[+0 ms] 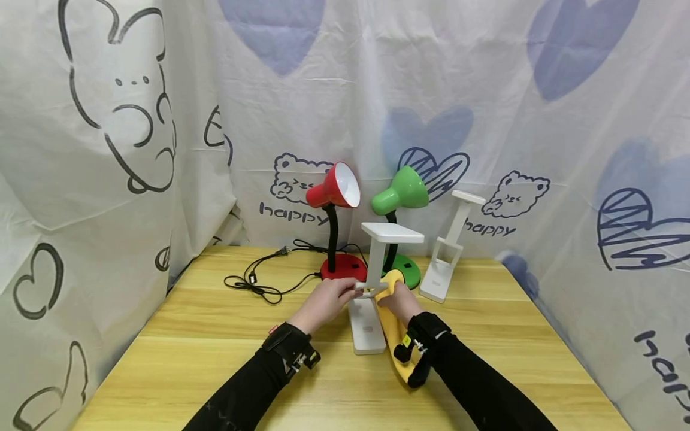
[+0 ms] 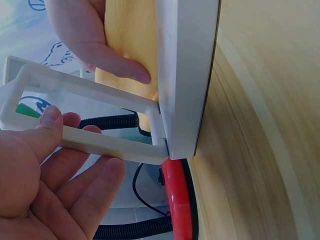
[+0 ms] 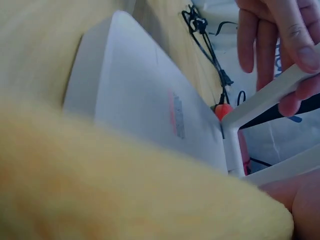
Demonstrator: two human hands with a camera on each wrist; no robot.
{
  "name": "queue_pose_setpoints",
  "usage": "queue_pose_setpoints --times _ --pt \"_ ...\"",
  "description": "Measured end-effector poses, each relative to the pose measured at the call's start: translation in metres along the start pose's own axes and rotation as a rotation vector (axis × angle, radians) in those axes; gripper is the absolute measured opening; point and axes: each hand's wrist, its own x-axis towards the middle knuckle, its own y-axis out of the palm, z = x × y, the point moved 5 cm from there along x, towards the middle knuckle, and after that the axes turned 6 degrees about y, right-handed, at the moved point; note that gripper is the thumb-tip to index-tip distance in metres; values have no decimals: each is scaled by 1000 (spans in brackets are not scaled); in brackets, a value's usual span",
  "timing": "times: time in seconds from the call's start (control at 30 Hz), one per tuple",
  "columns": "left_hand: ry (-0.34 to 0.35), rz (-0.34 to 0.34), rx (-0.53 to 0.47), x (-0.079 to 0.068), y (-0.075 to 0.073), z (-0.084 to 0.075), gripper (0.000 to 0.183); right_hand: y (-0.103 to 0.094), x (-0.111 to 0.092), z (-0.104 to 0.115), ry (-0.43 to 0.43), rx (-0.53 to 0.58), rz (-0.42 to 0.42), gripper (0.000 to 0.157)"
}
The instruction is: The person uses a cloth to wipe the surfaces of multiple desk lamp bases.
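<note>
A white folding desk lamp (image 1: 368,326) stands in front of me with its base flat on the table and its head raised. My left hand (image 1: 329,302) pinches one side of the lamp's open frame (image 2: 110,142) between thumb and fingers. On the lamp's other side, my right hand (image 1: 403,302) grips a yellow cloth (image 1: 392,335), which hangs down beside the base toward the table. In the left wrist view the cloth lies close along the base's upper side, the right thumb over it. Blurred cloth (image 3: 125,185) fills the lower right wrist view, hiding part of the lamp base (image 3: 155,90).
Behind the lamp stand a red lamp (image 1: 342,268) and a green lamp (image 1: 408,268) with black flexible necks. A second white lamp (image 1: 436,281) is at the back right. Black cables (image 1: 264,290) lie coiled at the back left. Printed curtain (image 1: 345,108) surrounds the wooden table (image 1: 215,359).
</note>
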Motion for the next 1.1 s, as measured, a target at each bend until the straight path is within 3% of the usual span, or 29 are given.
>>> queue_pose_setpoints --times 0.13,0.3,0.47,0.63,0.93,1.1 --pt "-8 12 -14 1 0 -2 9 0 3 2 -28 -13 9 34" --pt "-8 11 2 1 2 -4 9 1 2 2 -71 -56 87 29" --pt "11 -3 22 0 4 -5 10 1 -5 -4 -14 -76 158 31" --pt "18 -21 26 0 2 -5 9 0 -21 -11 57 -109 191 21" --pt "-3 -18 32 -2 -3 -4 9 1 -67 -22 -30 -96 278 19" --pt "1 0 14 -2 -4 -3 9 -1 -89 -28 -19 -66 353 22"
